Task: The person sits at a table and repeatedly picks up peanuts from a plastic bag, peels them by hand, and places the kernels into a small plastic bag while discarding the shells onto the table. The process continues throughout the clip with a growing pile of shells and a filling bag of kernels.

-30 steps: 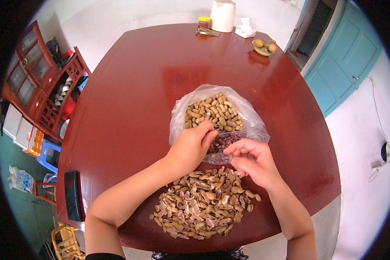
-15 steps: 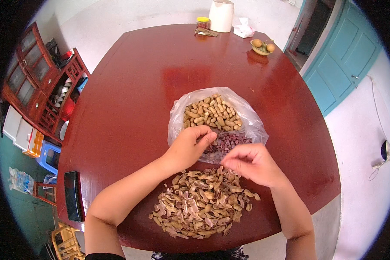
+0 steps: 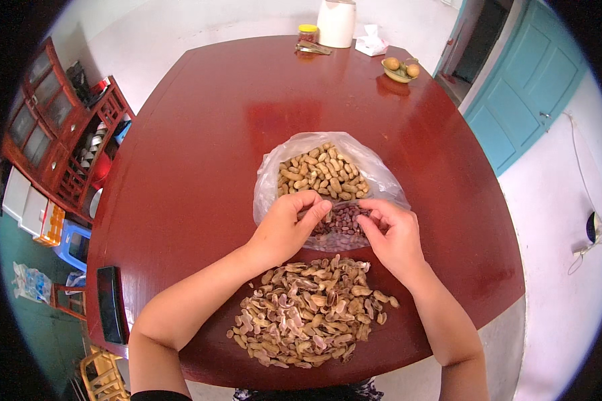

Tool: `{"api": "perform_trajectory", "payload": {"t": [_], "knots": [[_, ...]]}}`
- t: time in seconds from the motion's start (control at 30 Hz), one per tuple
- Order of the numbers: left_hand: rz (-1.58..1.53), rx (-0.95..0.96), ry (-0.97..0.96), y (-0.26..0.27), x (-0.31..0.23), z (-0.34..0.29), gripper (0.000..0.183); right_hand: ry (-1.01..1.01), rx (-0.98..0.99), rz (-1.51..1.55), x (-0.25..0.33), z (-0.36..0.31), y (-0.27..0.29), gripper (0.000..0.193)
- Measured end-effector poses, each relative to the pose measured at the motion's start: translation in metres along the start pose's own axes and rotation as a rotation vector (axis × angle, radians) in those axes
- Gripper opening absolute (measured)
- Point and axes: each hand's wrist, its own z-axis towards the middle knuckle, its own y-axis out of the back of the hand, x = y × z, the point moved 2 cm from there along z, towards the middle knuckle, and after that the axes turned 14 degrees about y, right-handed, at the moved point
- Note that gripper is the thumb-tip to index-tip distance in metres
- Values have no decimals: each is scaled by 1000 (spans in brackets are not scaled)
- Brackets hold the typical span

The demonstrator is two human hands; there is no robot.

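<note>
My left hand [image 3: 284, 227] is closed in a pinch above the clear plastic bag [image 3: 269, 184], with a small brown piece at the fingertips that looks like a peanut in its shell, mostly hidden. Across from it, my right hand [image 3: 396, 234] hovers over the bag's near right side. Its thumb and forefinger are apart, and I see nothing between them. Unshelled peanuts [image 3: 324, 172] fill the far part of the bag. Reddish-purple shelled peanuts [image 3: 344, 220] lie in its near part, partly behind the fingers. Between my forearms spreads a heap of empty peanut shells [image 3: 311, 314].
The dark red table [image 3: 201, 147] carries a black phone [image 3: 112, 304] at its left edge. Along the far edge stand a yellow-lidded jar [image 3: 307, 33], a white container [image 3: 336, 23], a tissue pack [image 3: 371, 41] and a bowl of round fruit [image 3: 399, 75].
My right hand has moved from the edge of the shell heap up and away from me to the bag, close to my left hand. The left hand keeps its pinch. The view has shifted slightly.
</note>
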Motion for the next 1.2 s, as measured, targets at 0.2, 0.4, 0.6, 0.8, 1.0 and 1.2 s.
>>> {"api": "perform_trajectory", "payload": {"t": [0.2,0.4,0.6,0.8,1.0,1.2], "knots": [[127,238,-25,-15,-15,-17,27,44,-62,11,-4,4,7,16],[-84,212,7,-14,-22,-19,27,90,-68,103,4,2,6,14],[-150,132,-135,-15,-24,-20,31,-65,-104,449,18,0,6,14],[-194,52,-102,-18,-19,-18,42,-216,20,708,23,2,10,18],[-129,-3,-103,-17,-19,-19,24,-171,-28,761,21,1,6,19],[-103,-50,-137,-16,-19,-17,14,-276,-33,786,21,1,5,15]]}}
